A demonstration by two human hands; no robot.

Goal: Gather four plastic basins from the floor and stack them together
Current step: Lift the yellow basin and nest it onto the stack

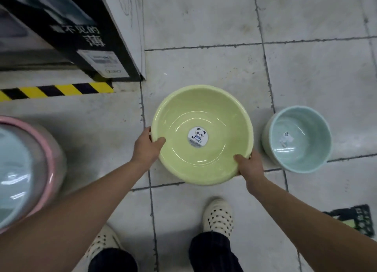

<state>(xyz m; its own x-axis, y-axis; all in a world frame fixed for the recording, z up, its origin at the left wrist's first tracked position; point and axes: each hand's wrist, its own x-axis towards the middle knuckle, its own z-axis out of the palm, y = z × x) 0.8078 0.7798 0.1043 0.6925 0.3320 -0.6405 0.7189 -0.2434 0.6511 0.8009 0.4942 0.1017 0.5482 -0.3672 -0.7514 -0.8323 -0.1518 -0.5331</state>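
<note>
A light green basin point(204, 112) with a round panda sticker inside is held over the tiled floor. My left hand point(148, 147) grips its left rim, thumb inside. My right hand point(248, 165) grips the near right rim, thumb inside too. A smaller pale blue basin point(299, 129) stands on the floor just right of the green one. At the left edge a pale blue basin point(14, 169) sits nested inside a pink basin point(54, 157).
A black carton point(81, 37) with white print stands at the upper left. Yellow-black hazard tape point(57, 90) runs along a step beneath it. A dark mat point(355, 218) lies at the lower right. My feet in cream perforated clogs point(218, 216) stand below the green basin.
</note>
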